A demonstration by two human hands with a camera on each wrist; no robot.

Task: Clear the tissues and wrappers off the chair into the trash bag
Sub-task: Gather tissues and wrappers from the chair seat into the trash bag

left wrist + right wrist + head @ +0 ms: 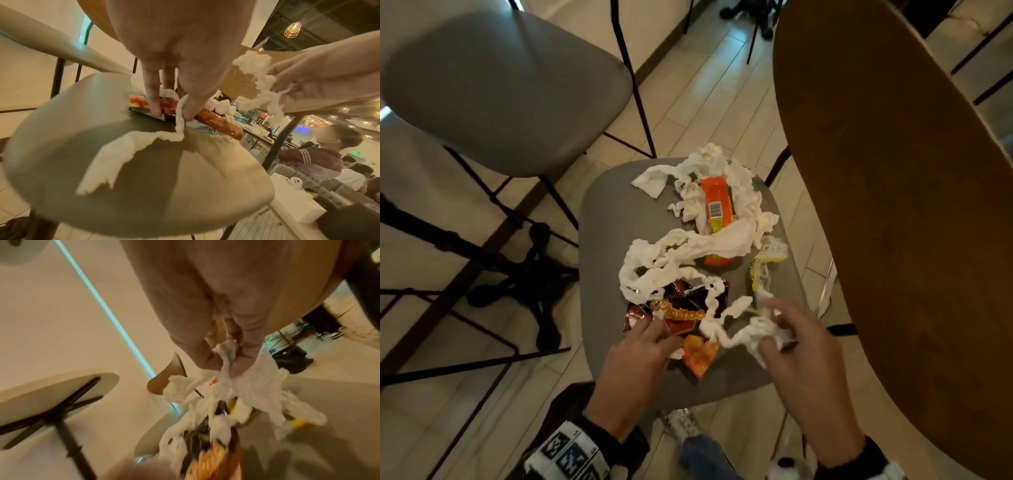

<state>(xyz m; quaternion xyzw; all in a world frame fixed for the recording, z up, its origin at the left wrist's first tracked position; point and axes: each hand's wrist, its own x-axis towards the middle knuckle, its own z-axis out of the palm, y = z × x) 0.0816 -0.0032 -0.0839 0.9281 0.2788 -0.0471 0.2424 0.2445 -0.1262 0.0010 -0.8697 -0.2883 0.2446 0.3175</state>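
The right hand pinches the near end of a long tissue between thumb and fingers, lifted just off the chair. The left hand presses its fingertips on the brown wrapper, curled over it and a tissue strand at the seat's near edge.

The tissue is twisted and torn, and it snakes over the brown wrapper and the orange wrapper farther back. Pulled hard, it would likely tear, leaving scraps, or drag a wrapper off the seat onto the floor. The yellow wrapper lies near the right edge and could be knocked over it. No trash bag shows clearly.
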